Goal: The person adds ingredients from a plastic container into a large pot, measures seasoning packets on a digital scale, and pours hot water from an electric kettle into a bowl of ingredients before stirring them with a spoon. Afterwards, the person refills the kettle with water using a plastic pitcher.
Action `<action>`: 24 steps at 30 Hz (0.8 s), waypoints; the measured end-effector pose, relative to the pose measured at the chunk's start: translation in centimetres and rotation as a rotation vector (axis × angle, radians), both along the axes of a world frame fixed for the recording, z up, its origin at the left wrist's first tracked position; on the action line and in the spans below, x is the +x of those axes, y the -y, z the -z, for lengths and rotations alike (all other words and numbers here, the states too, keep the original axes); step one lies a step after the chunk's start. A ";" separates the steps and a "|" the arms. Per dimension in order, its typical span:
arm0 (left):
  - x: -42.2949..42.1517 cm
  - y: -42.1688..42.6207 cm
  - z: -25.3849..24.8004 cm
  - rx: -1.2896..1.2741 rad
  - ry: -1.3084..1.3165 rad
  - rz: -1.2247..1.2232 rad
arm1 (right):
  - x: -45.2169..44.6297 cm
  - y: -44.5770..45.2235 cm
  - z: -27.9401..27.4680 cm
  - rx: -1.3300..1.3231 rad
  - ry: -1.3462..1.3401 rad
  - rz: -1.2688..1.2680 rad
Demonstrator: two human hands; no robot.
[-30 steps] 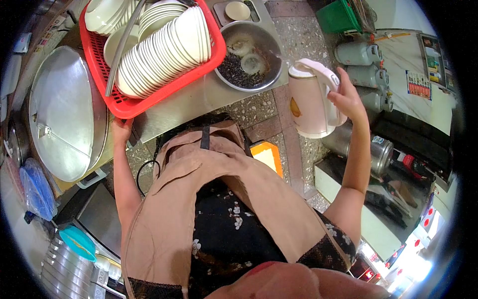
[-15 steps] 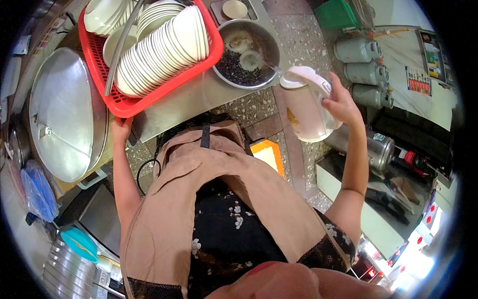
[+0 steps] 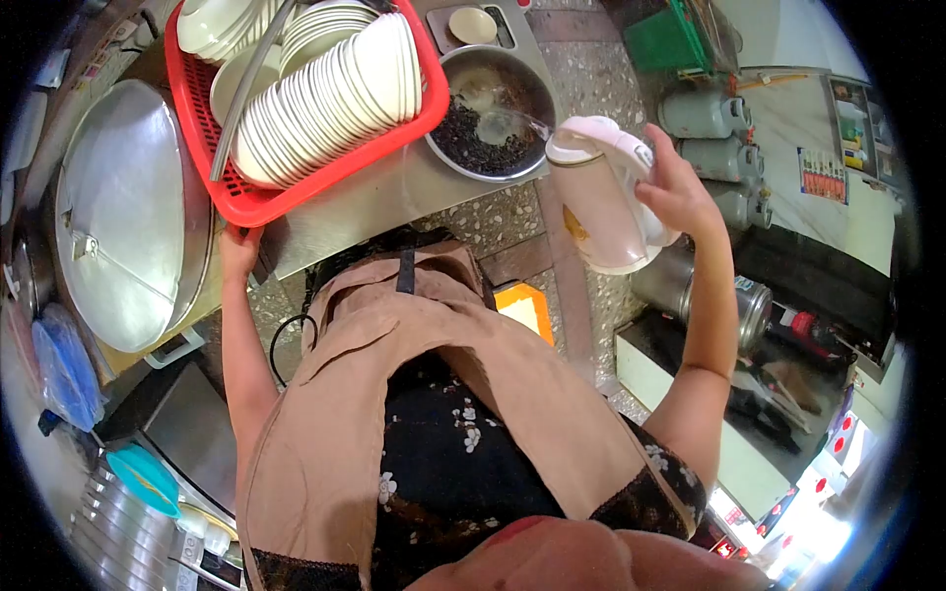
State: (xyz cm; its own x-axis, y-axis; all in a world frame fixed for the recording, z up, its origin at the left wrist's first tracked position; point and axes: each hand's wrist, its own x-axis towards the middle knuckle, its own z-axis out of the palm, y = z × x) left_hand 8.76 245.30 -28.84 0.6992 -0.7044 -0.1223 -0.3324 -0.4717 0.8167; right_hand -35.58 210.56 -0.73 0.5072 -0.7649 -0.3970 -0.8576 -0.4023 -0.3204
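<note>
My right hand (image 3: 682, 192) is closed round the handle of a white electric kettle (image 3: 603, 212). The kettle tilts, and water streams from its spout into a metal bowl (image 3: 540, 98). Dark shrivelled pieces (image 3: 463, 138) lie in the bowl under the water, with froth on top. My left hand (image 3: 239, 254) is at the near corner of a red plastic basket (image 3: 286, 205); its fingers are mostly hidden under the rim, so their grip does not show. White bowls (image 3: 330, 98) stand stacked inside the basket, and a long metal utensil (image 3: 236, 118) lies across it.
The basket and bowl stand on a steel counter (image 3: 365, 197). A scale (image 3: 503, 30) with a small dish sits behind the bowl. A large round metal lid (image 3: 128, 217) is on the left. Gas cylinders (image 3: 700, 113) line the right, near a green bin (image 3: 665, 34).
The kettle sits slightly higher and further left in view, still pouring. The water in the bowl looks more stirred about the stream. My left hand stays at the basket.
</note>
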 end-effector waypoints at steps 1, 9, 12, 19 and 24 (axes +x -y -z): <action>0.2 -0.2 0.4 0.018 -0.034 0.014 | 0.3 0.1 -0.3 0.001 -0.009 0.013; 1.2 -0.9 2.4 0.029 -0.112 0.029 | 0.9 1.1 -1.4 0.023 -0.009 0.005; 0.8 -0.6 1.8 0.034 -0.080 0.019 | 0.9 1.4 -1.7 0.025 -0.032 0.001; 0.4 -0.4 1.2 -0.038 -0.099 0.019 | 1.6 1.0 -2.8 0.055 -0.086 0.026; 0.7 -0.5 1.5 -0.034 -0.078 0.036 | 1.3 1.0 -2.5 0.023 -0.113 0.018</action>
State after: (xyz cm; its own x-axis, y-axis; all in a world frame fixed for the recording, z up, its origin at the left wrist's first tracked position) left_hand 9.47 245.76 -30.37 0.6627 -0.7335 -0.1514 -0.2833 -0.4326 0.8559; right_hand -34.25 209.60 1.82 0.4440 -0.7637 -0.4686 -0.8960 -0.3799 -0.2299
